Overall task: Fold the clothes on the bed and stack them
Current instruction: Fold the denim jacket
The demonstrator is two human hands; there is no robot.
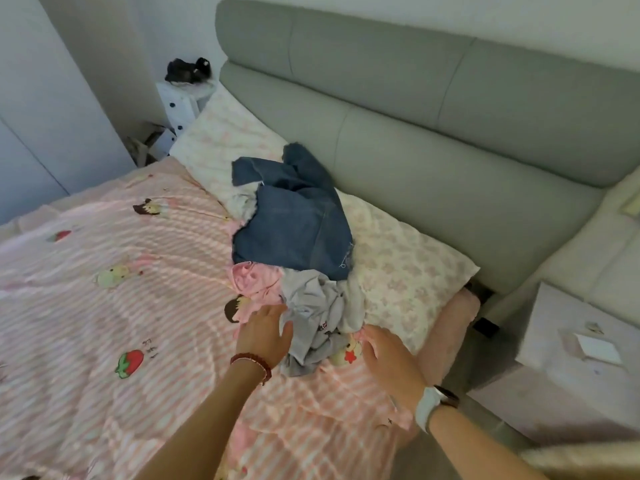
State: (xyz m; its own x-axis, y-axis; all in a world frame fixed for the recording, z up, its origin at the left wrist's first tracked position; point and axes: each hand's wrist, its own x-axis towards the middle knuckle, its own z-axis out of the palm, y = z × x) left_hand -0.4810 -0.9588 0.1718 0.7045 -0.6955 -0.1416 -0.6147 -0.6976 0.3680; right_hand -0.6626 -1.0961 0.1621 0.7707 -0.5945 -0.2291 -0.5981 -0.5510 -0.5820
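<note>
A heap of clothes lies on the bed near the pillows. Blue jeans sit crumpled at the top of the heap. Below them lie a pink garment and a crumpled grey garment. My left hand, with a bead bracelet at the wrist, reaches to the grey garment's left edge with relaxed fingers. My right hand, with a white watch at the wrist, hovers by the garment's right side, fingers loosely spread. Neither hand grips anything.
The bed has a pink striped cover with cartoon prints and two floral pillows against a grey padded headboard. A white nightstand stands at the right, and a small white drawer unit is at the far left corner.
</note>
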